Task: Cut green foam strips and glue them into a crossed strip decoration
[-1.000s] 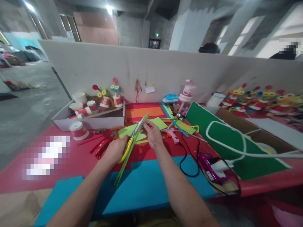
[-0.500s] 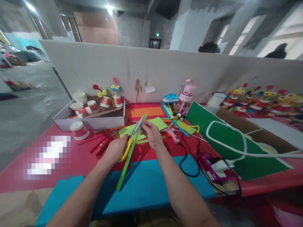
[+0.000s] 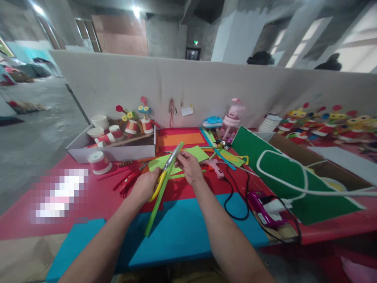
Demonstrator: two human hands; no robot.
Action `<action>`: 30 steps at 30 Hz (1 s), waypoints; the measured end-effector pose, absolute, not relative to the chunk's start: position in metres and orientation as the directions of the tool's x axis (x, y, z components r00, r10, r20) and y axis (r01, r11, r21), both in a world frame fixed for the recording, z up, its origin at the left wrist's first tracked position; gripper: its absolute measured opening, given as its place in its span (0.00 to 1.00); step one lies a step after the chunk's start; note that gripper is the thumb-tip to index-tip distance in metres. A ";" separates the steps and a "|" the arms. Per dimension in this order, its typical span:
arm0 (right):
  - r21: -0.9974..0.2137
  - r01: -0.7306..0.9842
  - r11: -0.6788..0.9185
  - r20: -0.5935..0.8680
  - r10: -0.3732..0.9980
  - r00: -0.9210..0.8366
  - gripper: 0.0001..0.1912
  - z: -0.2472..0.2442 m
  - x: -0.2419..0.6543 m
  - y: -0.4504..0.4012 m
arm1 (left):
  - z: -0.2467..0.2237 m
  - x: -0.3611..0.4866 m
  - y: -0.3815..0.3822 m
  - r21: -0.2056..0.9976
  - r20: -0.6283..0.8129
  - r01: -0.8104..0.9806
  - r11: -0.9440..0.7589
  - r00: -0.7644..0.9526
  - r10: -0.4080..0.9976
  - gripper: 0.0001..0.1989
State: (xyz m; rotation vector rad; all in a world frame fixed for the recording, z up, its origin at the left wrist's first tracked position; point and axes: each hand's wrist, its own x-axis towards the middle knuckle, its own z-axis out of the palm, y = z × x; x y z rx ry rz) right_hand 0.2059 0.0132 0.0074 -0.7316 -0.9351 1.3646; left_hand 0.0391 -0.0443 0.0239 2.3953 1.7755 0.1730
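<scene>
My left hand [image 3: 146,184] is closed around the yellow handles of a pair of scissors [image 3: 160,181]. Their metal blades point up and away, lying along a long light-green paper strip [image 3: 156,212]. My right hand [image 3: 190,167] pinches the strip near its upper end, close to the blades. The strip's lower end hangs toward me over a blue sheet [image 3: 182,224]. Behind the hands lie light-green paper sheets [image 3: 198,152]. A pink glue gun [image 3: 216,169] rests just right of my right hand, and red paper strips [image 3: 125,184] lie left of my left hand.
A white box [image 3: 118,153] at the left holds paper cups and two cup figures. In front of it stands a red-and-white cup [image 3: 99,162]. To the right are a purple power strip [image 3: 266,210], black and white cables, and a green panel [image 3: 282,184]. A white partition [image 3: 123,82] runs behind.
Both hands, the scissors and the green strip stay almost in place. Only a slight shift of the view shows, and a dark shape beyond the partition at right has moved left.
</scene>
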 end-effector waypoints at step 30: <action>-0.794 -0.602 -0.084 -0.063 0.996 -0.055 0.16 0.005 0.207 0.016 | 0.010 -0.110 -0.016 -0.002 0.211 0.994 -0.110 0.108 0.972 0.17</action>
